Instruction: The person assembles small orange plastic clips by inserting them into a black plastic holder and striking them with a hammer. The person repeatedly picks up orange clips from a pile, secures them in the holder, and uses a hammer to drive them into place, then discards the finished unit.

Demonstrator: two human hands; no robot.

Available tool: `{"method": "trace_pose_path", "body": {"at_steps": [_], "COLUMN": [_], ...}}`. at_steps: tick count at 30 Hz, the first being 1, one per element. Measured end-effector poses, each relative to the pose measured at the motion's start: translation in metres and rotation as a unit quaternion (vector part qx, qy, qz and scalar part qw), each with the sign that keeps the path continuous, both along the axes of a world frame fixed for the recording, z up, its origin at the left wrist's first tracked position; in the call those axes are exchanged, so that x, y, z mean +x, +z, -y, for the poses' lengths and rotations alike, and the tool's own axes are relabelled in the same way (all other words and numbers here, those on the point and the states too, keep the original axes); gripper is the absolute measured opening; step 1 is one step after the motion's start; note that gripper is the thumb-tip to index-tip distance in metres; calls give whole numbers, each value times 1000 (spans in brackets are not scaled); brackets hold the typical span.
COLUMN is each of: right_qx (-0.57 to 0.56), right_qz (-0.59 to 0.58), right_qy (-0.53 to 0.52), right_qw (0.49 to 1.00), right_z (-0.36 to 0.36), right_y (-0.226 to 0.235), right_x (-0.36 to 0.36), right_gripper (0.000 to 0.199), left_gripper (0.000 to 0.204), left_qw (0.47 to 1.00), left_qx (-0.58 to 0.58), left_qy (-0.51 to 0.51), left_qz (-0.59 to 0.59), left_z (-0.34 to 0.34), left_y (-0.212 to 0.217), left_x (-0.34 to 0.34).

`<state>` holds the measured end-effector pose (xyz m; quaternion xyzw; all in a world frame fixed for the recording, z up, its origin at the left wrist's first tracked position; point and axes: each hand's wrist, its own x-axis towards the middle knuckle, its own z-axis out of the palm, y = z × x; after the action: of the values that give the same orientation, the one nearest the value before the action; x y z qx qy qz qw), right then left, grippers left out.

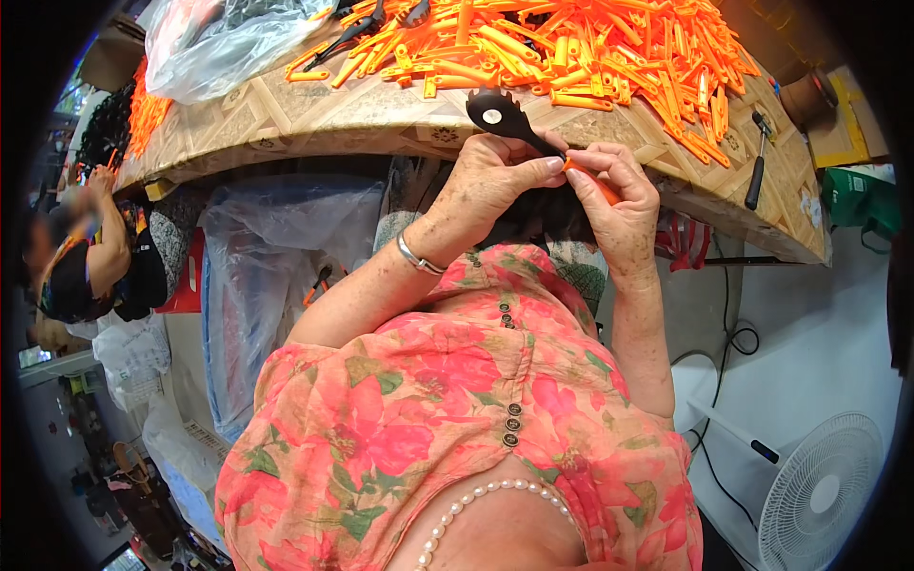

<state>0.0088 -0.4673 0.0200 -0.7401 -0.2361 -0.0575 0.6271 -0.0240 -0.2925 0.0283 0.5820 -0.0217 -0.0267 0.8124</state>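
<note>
**At the Table Edge: Position of Utensil Parts and Hands**

Across the upper view extends the table (286, 119), patterned in tan and brown, with its near edge curved by the lens. On its far portion lies a broad pile of orange handles (590, 62). Left of the pile rests a clear plastic bag (224, 52). Near the table's right end lies a hammer (756, 179), apart from the hands.

At the near edge, the left hand (486, 181) and the right hand (624, 195) are raised close together, fingers narrowed. The left hand grips the black utensil head (517, 122) by its neck, between thumb and fingers; its toothed end points away from the person, up and left. The right hand holds a single orange handle (606, 190) between thumb and fingers. The handle meets the neck between the two thumbs, roughly in line with it; insertion depth cannot be determined. Around the left wrist sits a silver bracelet (419, 255).
</note>
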Motion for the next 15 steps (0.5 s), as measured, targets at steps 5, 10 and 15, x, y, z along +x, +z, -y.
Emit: {"method": "trace_pose_path", "body": {"at_steps": [5,10,15], "right_qx": [-7,7,6], "right_qz": [47,52,103], "right_qy": [-19,-5,-28], "right_qw": [999,999,994], "right_z": [-3,-2,-3], "right_y": [2,4,6], "right_x": [-3,-10,-10], "right_gripper": [21,24,18], "left_gripper": [24,24,22], "left_qw": [993,990,984], "left_qx": [-109,-129,-159], "left_qy": [18,34,23], "left_qz": [-29,-51,-75], "left_z": [4,4,11], "left_y": [-2,3,-4], "left_x": [-1,-3,-7]}}
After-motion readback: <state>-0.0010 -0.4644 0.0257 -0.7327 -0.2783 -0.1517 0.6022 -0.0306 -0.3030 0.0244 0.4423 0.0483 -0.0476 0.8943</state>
